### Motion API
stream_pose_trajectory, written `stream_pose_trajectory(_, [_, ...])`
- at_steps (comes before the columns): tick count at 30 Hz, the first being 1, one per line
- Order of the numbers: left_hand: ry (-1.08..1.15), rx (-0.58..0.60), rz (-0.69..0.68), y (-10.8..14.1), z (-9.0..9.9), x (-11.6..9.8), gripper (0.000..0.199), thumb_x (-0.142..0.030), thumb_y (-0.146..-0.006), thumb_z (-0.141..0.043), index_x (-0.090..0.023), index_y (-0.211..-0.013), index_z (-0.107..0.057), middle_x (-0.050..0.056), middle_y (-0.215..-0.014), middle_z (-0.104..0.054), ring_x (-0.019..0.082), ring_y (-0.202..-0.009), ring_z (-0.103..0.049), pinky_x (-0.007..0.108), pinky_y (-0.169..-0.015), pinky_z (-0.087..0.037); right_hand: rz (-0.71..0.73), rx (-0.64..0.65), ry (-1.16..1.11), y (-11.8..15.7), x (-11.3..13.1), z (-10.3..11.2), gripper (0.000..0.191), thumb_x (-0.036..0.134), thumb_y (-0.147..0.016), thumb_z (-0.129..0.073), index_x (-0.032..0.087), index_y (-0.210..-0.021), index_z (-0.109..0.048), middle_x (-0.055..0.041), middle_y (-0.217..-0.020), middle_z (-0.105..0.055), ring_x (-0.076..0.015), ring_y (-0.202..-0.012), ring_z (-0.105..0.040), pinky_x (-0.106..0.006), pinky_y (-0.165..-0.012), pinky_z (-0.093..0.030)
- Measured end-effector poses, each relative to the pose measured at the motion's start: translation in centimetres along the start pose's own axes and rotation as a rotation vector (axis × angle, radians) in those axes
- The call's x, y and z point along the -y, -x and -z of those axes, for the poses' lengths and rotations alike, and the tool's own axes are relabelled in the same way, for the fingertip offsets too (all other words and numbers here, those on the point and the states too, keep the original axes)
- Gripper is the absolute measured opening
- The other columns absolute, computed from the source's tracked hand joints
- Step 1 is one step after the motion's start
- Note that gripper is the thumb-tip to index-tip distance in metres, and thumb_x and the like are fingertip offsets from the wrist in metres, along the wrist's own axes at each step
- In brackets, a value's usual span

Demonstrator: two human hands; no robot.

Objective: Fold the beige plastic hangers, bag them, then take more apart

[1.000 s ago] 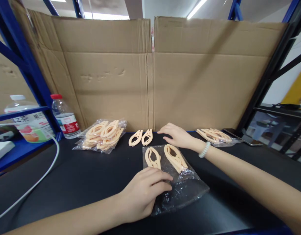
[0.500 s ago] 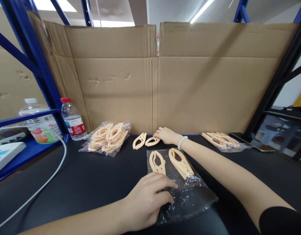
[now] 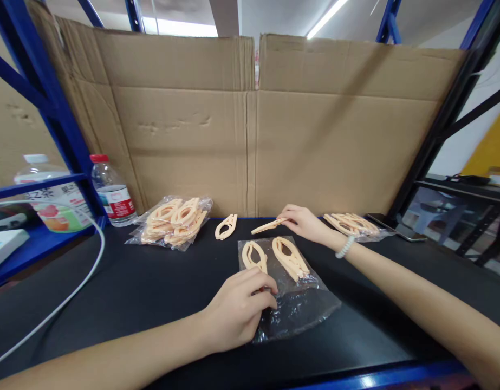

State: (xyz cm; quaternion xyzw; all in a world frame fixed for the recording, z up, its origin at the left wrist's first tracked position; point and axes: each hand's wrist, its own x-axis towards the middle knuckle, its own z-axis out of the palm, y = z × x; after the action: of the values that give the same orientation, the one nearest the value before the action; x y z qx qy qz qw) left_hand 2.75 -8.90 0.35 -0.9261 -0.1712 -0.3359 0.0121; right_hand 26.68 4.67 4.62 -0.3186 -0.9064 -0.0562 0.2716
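A clear plastic bag [image 3: 298,314] lies flat in front of me. Inside it are two folded beige plastic hangers, the left one [image 3: 253,254] partly behind my fingers and the right one [image 3: 289,259] in full view. My left hand [image 3: 244,303] rests at the bag's left side, fingers curled onto the film; its grip is partly hidden. Beyond the bag, my right hand [image 3: 302,221] pinches one end of another folded beige hanger [image 3: 268,226], seen nearly edge-on just off the table. A loose folded hanger [image 3: 226,226] lies further left.
Bagged hangers lie at the left [image 3: 174,221] and right [image 3: 351,223], the right pack beside a phone [image 3: 400,227]. A red-capped bottle [image 3: 114,195] and white cable [image 3: 99,254] are on the left. A cardboard wall [image 3: 184,141] closes off the back of the black table [image 3: 123,292].
My right hand has lifted the right one of two loose hangers and moved it rightward, turning it edge-on. My left hand has stayed at the bag. The view has shifted slightly.
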Motion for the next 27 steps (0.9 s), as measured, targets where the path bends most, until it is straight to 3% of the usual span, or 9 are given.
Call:
stream_pose_trajectory(4, [-0.019, 0.004, 0.02, 0.1, -0.1, 0.0, 0.03, 0.002, -0.077, -0.042, -0.016, -0.089, -0.062, 0.008, -0.093, -0.061, 0.018, -0.077, -0.054, 0.03, -0.066, -0.046, -0.096, -0.255, -0.156, 3.7, 2.9, 3.3, 0.015, 0.024, -0.092, -0.056, 0.017, -0.099, -0.069, -0.0046, -0.083, -0.064, -0.0151, -0.07, -0.062, -0.027, -0.061, -0.052])
stream_pose_trajectory(6, [-0.017, 0.002, 0.034, 0.2, -0.1, 0.1, 0.031, 0.003, -0.076, -0.042, -0.016, -0.09, -0.062, 0.007, -0.093, -0.06, 0.018, -0.077, -0.054, 0.03, -0.066, -0.046, -0.163, -0.36, -0.233, 5.8, 5.0, 5.0, 0.015, 0.026, -0.09, -0.061, 0.018, -0.101, -0.067, -0.0041, -0.085, -0.066, -0.0146, -0.069, -0.064, -0.026, -0.06, -0.054])
stream_pose_trajectory(8, [-0.014, -0.01, 0.049, 0.1, -0.1, 0.1, 0.033, 0.004, -0.075, -0.042, -0.017, -0.092, -0.061, 0.007, -0.094, -0.06, 0.018, -0.078, -0.054, 0.03, -0.068, -0.047, -0.168, -0.435, -0.172, 7.9, 7.3, 6.7, 0.011, 0.023, -0.088, -0.064, 0.02, -0.099, -0.067, -0.0037, -0.087, -0.068, -0.0143, -0.07, -0.065, -0.025, -0.061, -0.054])
stream_pose_trajectory(11, [-0.001, -0.026, 0.065, 0.1, -0.2, 0.2, 0.036, 0.005, -0.075, -0.042, -0.017, -0.096, -0.061, 0.007, -0.095, -0.06, 0.018, -0.083, -0.056, 0.031, -0.072, -0.048, -0.097, -0.434, -0.051, 10.5, 11.1, 8.6, 0.012, 0.017, -0.086, -0.066, 0.021, -0.097, -0.066, -0.0027, -0.084, -0.069, -0.0146, -0.073, -0.066, -0.025, -0.064, -0.054])
stream_pose_trajectory(13, [0.007, -0.024, 0.081, 0.2, -0.3, 0.2, 0.037, 0.006, -0.075, -0.042, -0.016, -0.099, -0.06, 0.008, -0.098, -0.06, 0.019, -0.086, -0.056, 0.032, -0.074, -0.049, -0.041, -0.359, -0.039, 11.8, 13.4, 9.2, 0.01, 0.013, -0.087, -0.063, 0.021, -0.093, -0.064, -0.0017, -0.08, -0.068, -0.0137, -0.071, -0.065, -0.023, -0.062, -0.053])
stream_pose_trajectory(16, [0.002, -0.024, 0.108, 0.3, -0.3, 0.2, 0.041, 0.006, -0.075, -0.044, -0.016, -0.105, -0.06, 0.009, -0.104, -0.059, 0.02, -0.09, -0.057, 0.033, -0.077, -0.049, -0.012, -0.237, 0.012, 12.8, 15.9, 9.0, 0.011, 0.015, -0.093, -0.055, 0.021, -0.096, -0.064, -0.001, -0.079, -0.068, -0.0119, -0.069, -0.065, -0.02, -0.061, -0.053])
stream_pose_trajectory(19, [-0.002, -0.041, 0.119, 0.3, -0.3, 0.2, 0.044, 0.006, -0.077, -0.044, -0.016, -0.112, -0.059, 0.01, -0.108, -0.058, 0.02, -0.094, -0.057, 0.034, -0.08, -0.05, 0.087, -0.166, 0.104, 12.7, 16.9, 7.9, 0.025, 0.013, -0.099, -0.04, 0.017, -0.1, -0.065, -0.0032, -0.082, -0.07, -0.0125, -0.072, -0.065, -0.022, -0.066, -0.054])
stream_pose_trajectory(22, [-0.006, -0.066, 0.111, 0.2, -0.3, 0.2, 0.044, 0.005, -0.079, -0.044, -0.016, -0.114, -0.058, 0.01, -0.11, -0.058, 0.021, -0.097, -0.057, 0.035, -0.083, -0.051, 0.237, -0.158, 0.216, 11.7, 16.7, 6.1, 0.036, 0.007, -0.096, -0.032, 0.013, -0.089, -0.066, -0.0064, -0.077, -0.068, -0.0148, -0.064, -0.061, -0.027, -0.059, -0.051])
stream_pose_trajectory(27, [-0.037, -0.123, 0.115, 0.2, -0.1, 0.0, 0.043, 0.005, -0.08, -0.046, -0.015, -0.116, -0.058, 0.012, -0.114, -0.058, 0.022, -0.1, -0.057, 0.036, -0.085, -0.051, 0.385, -0.177, 0.363, 9.8, 15.6, 2.4, 0.021, 0.007, -0.087, -0.047, 0.014, -0.077, -0.064, -0.0031, -0.061, -0.056, -0.0158, -0.053, -0.051, -0.028, -0.044, -0.038])
